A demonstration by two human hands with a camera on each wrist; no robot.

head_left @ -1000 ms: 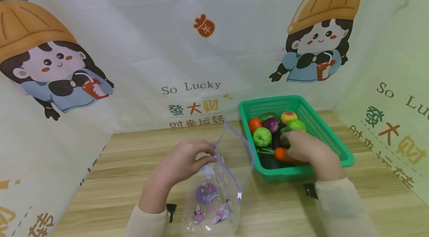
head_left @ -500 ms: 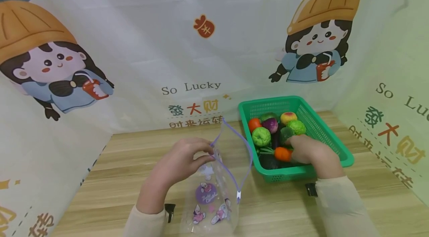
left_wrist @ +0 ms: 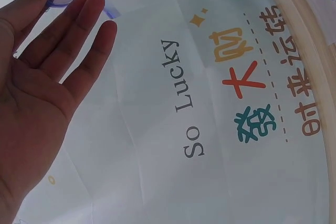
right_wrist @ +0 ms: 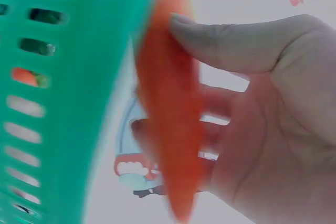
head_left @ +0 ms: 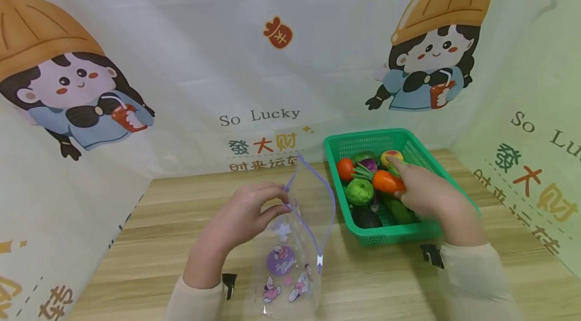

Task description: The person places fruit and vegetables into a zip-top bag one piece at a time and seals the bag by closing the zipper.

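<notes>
My left hand point(head_left: 242, 217) pinches the purple-edged mouth of a clear zip bag point(head_left: 282, 280) printed with pink and purple pictures. The bag's mouth gapes toward the right, its white slider at the near corner. In the left wrist view, thumb and forefinger meet at the purple strip while the other fingers extend. Over a green basket point(head_left: 395, 233), my right hand point(head_left: 431, 192) grips an orange carrot point(head_left: 386, 181) with green stalks, raised above the other produce. Thumb and fingers lie on opposite sides of the carrot point(right_wrist: 176, 103) in the right wrist view, where it is blurred.
Inside the basket lie a tomato point(head_left: 345, 169), a green cabbage-like vegetable point(head_left: 360, 192), a dark avocado-like piece point(head_left: 365, 218), a purple onion-like piece point(head_left: 368, 164), a peach point(head_left: 390, 157) and a cucumber-like piece point(head_left: 400, 211). A printed cloth point(head_left: 204, 58) hangs behind the wooden table point(head_left: 181, 240).
My right hand has taken hold of the carrot and lifted it up and away from the basket's near side, uncovering the green piece below. The left hand keeps its pinch on the bag, almost unmoved.
</notes>
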